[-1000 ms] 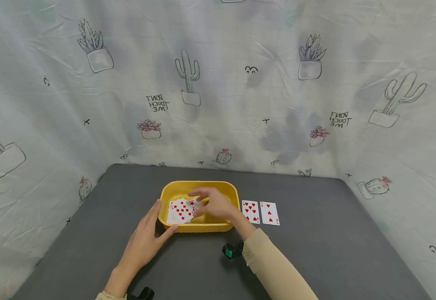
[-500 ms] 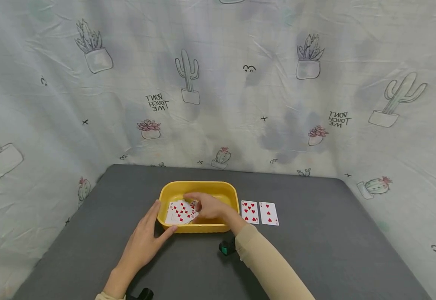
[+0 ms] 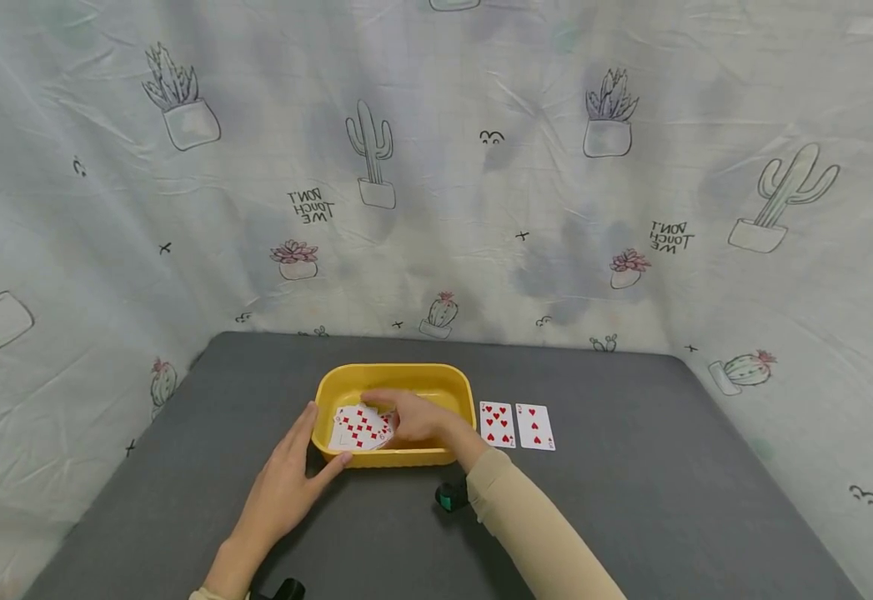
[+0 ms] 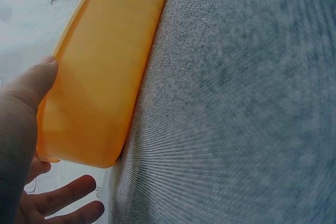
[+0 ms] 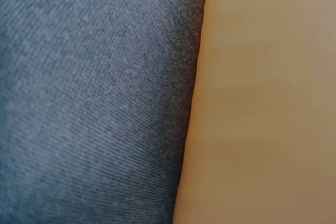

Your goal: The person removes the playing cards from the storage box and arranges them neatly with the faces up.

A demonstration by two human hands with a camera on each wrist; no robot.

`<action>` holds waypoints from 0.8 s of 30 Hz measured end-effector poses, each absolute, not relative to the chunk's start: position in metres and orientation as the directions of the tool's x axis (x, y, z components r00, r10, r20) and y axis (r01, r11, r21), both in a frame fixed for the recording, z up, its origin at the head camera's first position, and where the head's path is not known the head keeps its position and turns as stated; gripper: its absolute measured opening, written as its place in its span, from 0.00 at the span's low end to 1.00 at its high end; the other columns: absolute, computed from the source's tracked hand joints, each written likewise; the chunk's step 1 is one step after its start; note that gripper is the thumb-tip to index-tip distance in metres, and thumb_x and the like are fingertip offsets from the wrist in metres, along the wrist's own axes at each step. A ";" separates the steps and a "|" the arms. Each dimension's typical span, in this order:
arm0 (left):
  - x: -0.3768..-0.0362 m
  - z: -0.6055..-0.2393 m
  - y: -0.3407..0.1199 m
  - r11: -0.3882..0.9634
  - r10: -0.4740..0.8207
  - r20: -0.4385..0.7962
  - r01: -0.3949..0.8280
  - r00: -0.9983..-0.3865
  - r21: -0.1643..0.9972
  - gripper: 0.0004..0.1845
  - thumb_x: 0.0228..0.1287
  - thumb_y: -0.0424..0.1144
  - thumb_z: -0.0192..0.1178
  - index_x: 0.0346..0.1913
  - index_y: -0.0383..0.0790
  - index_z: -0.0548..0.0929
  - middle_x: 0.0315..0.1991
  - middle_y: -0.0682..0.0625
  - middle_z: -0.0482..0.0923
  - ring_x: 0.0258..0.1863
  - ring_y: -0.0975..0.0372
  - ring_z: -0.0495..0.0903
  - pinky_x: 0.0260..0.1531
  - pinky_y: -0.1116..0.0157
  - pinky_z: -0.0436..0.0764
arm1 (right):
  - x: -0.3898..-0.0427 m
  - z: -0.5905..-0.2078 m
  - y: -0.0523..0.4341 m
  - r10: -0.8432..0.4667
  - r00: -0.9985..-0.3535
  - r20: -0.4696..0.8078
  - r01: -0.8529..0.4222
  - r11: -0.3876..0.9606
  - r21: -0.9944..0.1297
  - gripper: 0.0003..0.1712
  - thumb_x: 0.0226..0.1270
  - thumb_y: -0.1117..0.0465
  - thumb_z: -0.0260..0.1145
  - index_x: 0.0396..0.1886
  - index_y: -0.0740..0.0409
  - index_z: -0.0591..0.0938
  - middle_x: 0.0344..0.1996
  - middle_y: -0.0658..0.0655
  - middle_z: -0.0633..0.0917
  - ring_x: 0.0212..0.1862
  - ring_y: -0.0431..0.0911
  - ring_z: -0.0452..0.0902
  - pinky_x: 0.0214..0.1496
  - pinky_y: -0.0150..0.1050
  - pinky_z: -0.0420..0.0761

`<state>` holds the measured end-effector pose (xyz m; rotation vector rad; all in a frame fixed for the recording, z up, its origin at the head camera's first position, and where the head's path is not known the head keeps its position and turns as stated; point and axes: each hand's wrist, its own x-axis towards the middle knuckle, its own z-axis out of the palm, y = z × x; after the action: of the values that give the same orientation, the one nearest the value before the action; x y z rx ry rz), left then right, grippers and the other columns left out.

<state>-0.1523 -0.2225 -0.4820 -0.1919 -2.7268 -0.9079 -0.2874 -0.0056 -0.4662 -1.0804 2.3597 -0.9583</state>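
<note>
A yellow plastic tray sits on the dark table, with several playing cards piled face up in its left part; the top one is a diamonds card. My left hand rests against the tray's left near corner, thumb on the near rim and fingers along the left side. In the left wrist view its fingers are straight and spread. My right hand is inside the tray at the right edge of the pile, index finger reaching left over it. Its thumb and lower fingers are largely hidden, so any grip on a card cannot be made out.
Right of the tray, a seven of hearts and a three of hearts lie face up side by side. A cactus-print curtain hangs behind and beside the grey table.
From above the tray, my right hand has moved left and down to the card pile, its fingers drawing closer together. My left hand stays at the tray's corner. The view has shifted slightly.
</note>
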 end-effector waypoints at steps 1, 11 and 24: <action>-0.152 -0.482 -0.223 0.797 0.043 0.286 0.205 -0.957 0.568 0.54 0.61 0.70 0.56 0.79 0.40 0.50 0.76 0.39 0.52 0.70 0.42 0.58 0.61 0.39 0.64 | -0.287 -0.466 -0.006 -0.776 -0.629 -0.056 -0.521 0.474 -0.710 0.47 0.54 0.69 0.77 0.73 0.55 0.68 0.68 0.50 0.71 0.40 0.43 0.70 0.36 0.30 0.72; -0.153 -0.484 -0.222 0.797 0.045 0.299 0.215 -0.953 0.564 0.54 0.62 0.69 0.58 0.79 0.40 0.50 0.76 0.39 0.52 0.70 0.43 0.59 0.61 0.40 0.64 | -0.288 -0.467 -0.005 -0.788 -0.610 -0.082 -0.530 0.482 -0.698 0.49 0.55 0.71 0.74 0.76 0.52 0.64 0.69 0.47 0.69 0.40 0.42 0.70 0.39 0.30 0.72; -0.155 -0.482 -0.215 0.802 0.017 0.268 0.173 -0.963 0.572 0.55 0.61 0.70 0.57 0.79 0.42 0.48 0.76 0.39 0.51 0.70 0.43 0.58 0.61 0.39 0.63 | -0.293 -0.469 -0.003 -0.761 -0.648 -0.041 -0.537 0.494 -0.684 0.39 0.55 0.64 0.78 0.68 0.51 0.75 0.61 0.44 0.77 0.42 0.42 0.71 0.40 0.29 0.73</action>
<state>-0.1546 -0.2145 -0.4820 -0.1467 -2.7405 -0.9052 -0.2929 -0.0026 -0.4691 -1.0873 2.4048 -0.9253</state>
